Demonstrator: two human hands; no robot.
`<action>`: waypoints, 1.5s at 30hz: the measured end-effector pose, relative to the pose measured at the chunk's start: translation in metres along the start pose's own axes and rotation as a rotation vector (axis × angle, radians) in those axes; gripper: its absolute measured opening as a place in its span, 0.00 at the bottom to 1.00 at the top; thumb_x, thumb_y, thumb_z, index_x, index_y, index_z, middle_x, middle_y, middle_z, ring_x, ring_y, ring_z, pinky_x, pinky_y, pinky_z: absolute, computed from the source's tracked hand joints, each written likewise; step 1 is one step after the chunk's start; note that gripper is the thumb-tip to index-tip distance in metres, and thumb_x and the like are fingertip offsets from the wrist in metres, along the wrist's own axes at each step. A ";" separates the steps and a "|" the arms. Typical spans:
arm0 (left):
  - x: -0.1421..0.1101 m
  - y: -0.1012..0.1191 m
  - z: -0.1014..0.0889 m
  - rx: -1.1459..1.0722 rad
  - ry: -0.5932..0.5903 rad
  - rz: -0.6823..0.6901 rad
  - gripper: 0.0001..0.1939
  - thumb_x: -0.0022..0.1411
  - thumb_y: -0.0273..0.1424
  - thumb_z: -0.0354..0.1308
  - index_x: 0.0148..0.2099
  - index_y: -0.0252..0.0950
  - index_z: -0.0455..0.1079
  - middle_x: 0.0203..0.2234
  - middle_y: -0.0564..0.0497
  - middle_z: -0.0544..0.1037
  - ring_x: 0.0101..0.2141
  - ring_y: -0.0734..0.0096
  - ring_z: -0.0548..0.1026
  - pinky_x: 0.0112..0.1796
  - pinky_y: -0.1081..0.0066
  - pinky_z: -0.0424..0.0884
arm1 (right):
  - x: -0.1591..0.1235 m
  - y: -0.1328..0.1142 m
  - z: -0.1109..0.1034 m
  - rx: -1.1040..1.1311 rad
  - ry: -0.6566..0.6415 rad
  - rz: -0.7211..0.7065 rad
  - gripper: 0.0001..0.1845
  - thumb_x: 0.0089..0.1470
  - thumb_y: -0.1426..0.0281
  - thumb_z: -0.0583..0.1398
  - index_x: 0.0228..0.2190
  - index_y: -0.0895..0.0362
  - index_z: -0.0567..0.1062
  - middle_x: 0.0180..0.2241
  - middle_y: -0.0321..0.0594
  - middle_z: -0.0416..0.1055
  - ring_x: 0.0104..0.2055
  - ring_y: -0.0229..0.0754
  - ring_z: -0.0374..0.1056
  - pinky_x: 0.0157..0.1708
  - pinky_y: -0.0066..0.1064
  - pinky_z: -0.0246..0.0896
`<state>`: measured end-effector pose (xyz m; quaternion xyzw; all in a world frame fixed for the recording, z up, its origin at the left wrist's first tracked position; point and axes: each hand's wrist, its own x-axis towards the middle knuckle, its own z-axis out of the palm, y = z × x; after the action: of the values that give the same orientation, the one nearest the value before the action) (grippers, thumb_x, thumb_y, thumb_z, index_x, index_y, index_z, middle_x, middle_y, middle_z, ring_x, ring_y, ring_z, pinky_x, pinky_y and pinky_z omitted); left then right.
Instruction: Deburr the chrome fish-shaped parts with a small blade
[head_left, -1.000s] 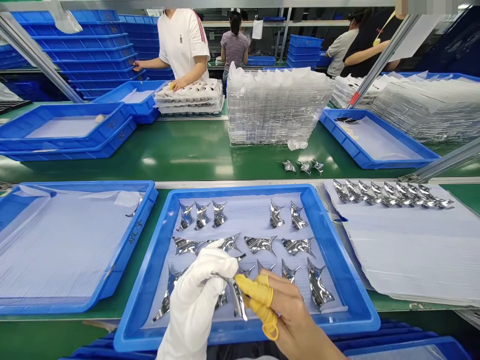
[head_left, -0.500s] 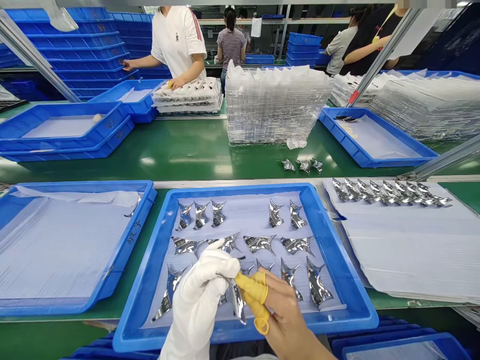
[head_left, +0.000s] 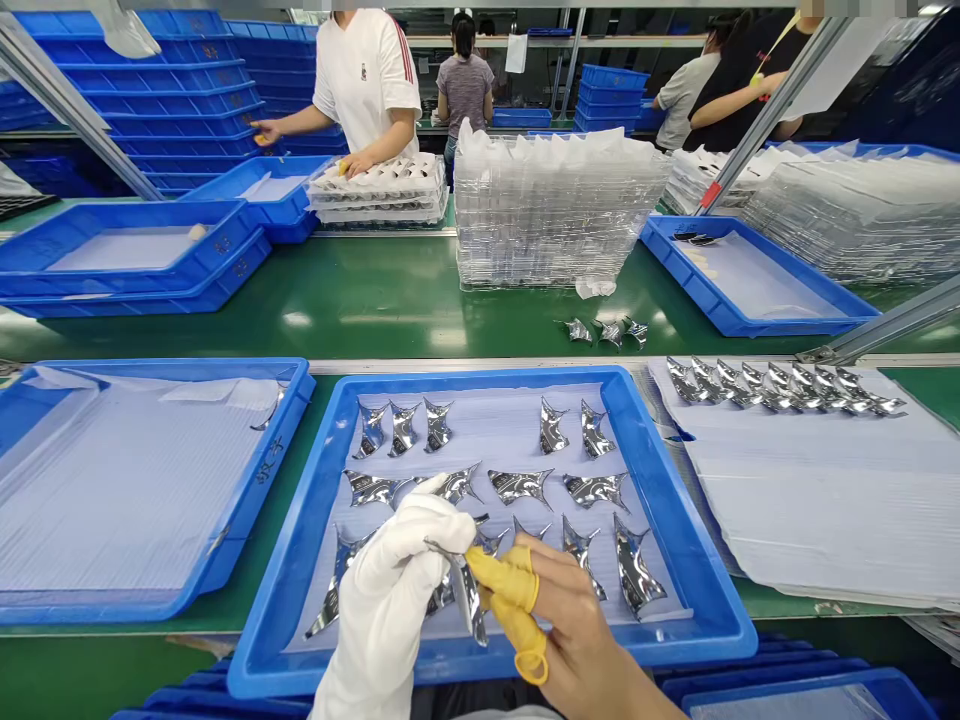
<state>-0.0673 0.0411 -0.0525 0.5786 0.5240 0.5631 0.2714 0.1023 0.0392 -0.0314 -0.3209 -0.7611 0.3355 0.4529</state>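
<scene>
A shiny curved metal piece (head_left: 466, 600) is pinched by my left hand (head_left: 397, 590), which wears a white glove. My right hand (head_left: 555, 610), with yellow finger cots on some fingers, is closed against the same piece from the right; its fingertips touch the metal. Both hands are above the near part of a blue tray (head_left: 262, 600) lined with white sheet. Several similar mirror-like pieces lie in rows in it, such as one at the right (head_left: 636, 566) and one in the middle row (head_left: 520, 486). My hands hide some of them.
A lined blue tray (head_left: 300, 400) is at left. Several metal pieces (head_left: 776, 385) lie on white sheets (head_left: 825, 500) at right. Across the green bench (head_left: 360, 290) stand a stack of clear trays (head_left: 547, 220) and more blue trays (head_left: 750, 322). A person (head_left: 367, 80) works opposite.
My hands have shifted very slightly left with the metal piece still between them. The co-worker's hand by the stacked blue trays has moved a little.
</scene>
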 end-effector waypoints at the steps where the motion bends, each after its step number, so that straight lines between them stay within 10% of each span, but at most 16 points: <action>1: 0.000 0.001 -0.001 -0.004 0.003 -0.005 0.17 0.71 0.38 0.61 0.58 0.38 0.72 0.55 0.43 0.76 0.49 0.59 0.78 0.48 0.55 0.78 | -0.001 0.000 0.000 -0.012 -0.003 -0.009 0.19 0.70 0.74 0.51 0.26 0.54 0.71 0.22 0.33 0.61 0.25 0.39 0.54 0.25 0.32 0.51; 10: -0.003 0.009 -0.008 -0.188 -0.052 0.081 0.08 0.70 0.37 0.60 0.42 0.44 0.79 0.33 0.51 0.83 0.36 0.61 0.80 0.49 0.53 0.77 | 0.001 0.003 0.000 -0.053 0.032 -0.030 0.20 0.70 0.75 0.50 0.30 0.53 0.76 0.22 0.34 0.64 0.25 0.41 0.55 0.25 0.32 0.51; 22: -0.003 0.009 -0.006 -0.216 -0.070 -0.083 0.13 0.66 0.45 0.60 0.39 0.46 0.82 0.31 0.47 0.84 0.34 0.51 0.82 0.35 0.51 0.81 | 0.003 0.004 0.000 0.010 0.027 -0.014 0.20 0.71 0.74 0.51 0.31 0.54 0.78 0.23 0.34 0.64 0.25 0.40 0.54 0.26 0.32 0.51; 37: -0.004 0.009 0.003 -0.283 0.021 -0.248 0.15 0.58 0.49 0.67 0.35 0.43 0.85 0.31 0.46 0.86 0.35 0.48 0.83 0.53 0.42 0.76 | 0.007 0.005 0.007 0.240 0.108 0.130 0.20 0.67 0.75 0.55 0.24 0.54 0.76 0.21 0.31 0.60 0.25 0.37 0.55 0.25 0.29 0.52; 45: -0.004 0.012 0.005 -0.328 0.064 -0.345 0.14 0.52 0.46 0.73 0.37 0.44 0.87 0.33 0.45 0.87 0.41 0.43 0.84 0.54 0.45 0.77 | -0.007 0.015 0.013 0.336 0.195 0.269 0.12 0.69 0.67 0.59 0.50 0.51 0.79 0.25 0.30 0.65 0.22 0.34 0.53 0.20 0.26 0.52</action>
<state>-0.0582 0.0349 -0.0448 0.4106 0.5249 0.6038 0.4374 0.0959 0.0390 -0.0514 -0.3702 -0.5979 0.4822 0.5225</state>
